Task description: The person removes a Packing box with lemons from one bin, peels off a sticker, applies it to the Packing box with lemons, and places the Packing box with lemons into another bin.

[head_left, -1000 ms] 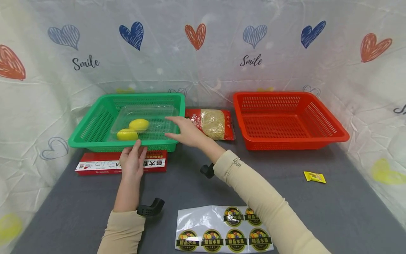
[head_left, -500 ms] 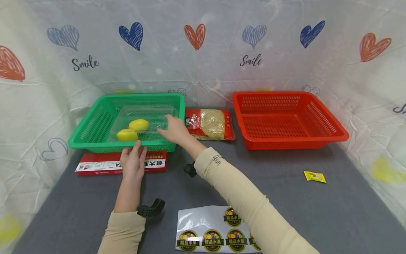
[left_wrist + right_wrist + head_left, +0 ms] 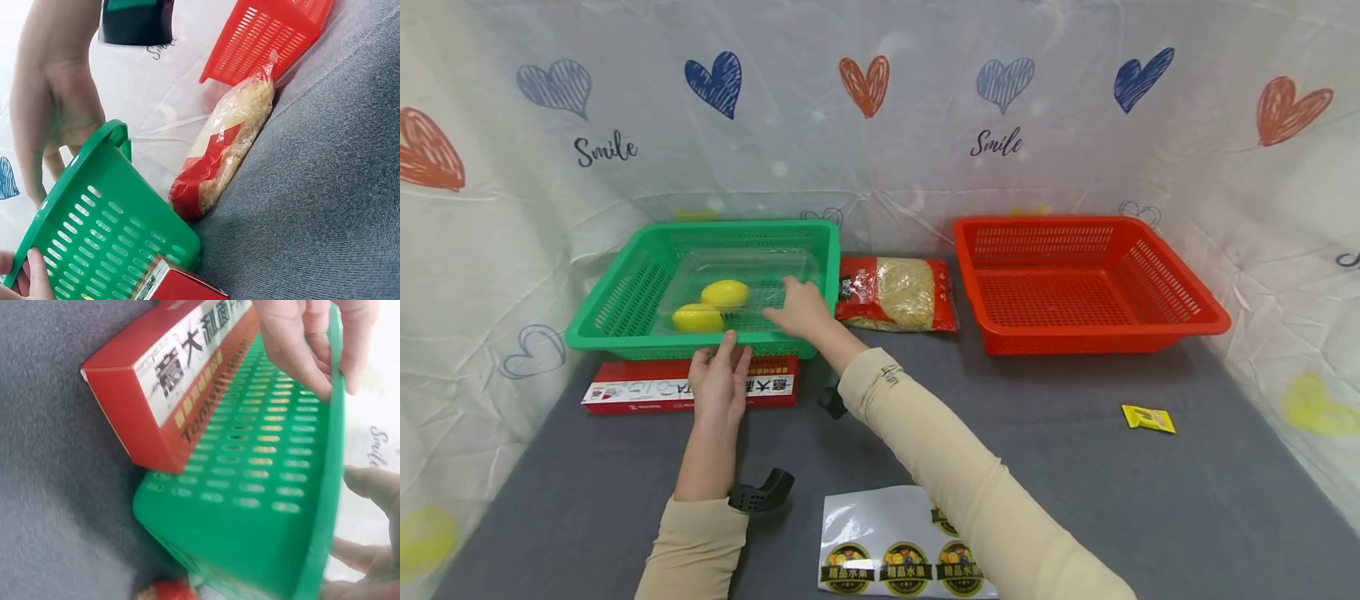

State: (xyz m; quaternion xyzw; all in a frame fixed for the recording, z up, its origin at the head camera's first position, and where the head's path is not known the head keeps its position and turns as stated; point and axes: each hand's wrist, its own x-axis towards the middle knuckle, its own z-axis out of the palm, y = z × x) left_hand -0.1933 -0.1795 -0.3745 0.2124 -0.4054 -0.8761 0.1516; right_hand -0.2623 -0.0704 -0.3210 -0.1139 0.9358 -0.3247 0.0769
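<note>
My left hand [image 3: 718,387] pinches the front rim of the green basket [image 3: 613,340]; in the right wrist view its thumb and fingers [image 3: 350,350] lie on both sides of that rim. Inside the basket sits a clear plastic container [image 3: 760,258] with two yellow lemons [image 3: 724,293] toward its left. My right hand [image 3: 805,312] reaches over the basket's right front corner, beside the container. Its thumb and fingers are spread apart, with nothing visible between them. The left wrist view shows the fingers of this right hand [image 3: 59,106] dipping behind the basket rim.
A red and white pasta box [image 3: 640,390] lies against the basket's front. To the right are a red and clear food bag [image 3: 906,293] and a red basket [image 3: 1097,340]. A sticker sheet [image 3: 876,512] lies in front; a small yellow packet [image 3: 1147,418] lies at right.
My right hand has moved left and slightly down, over the right part of the green basket. My left hand stays on the front rim. The lemons and container look unmoved.
</note>
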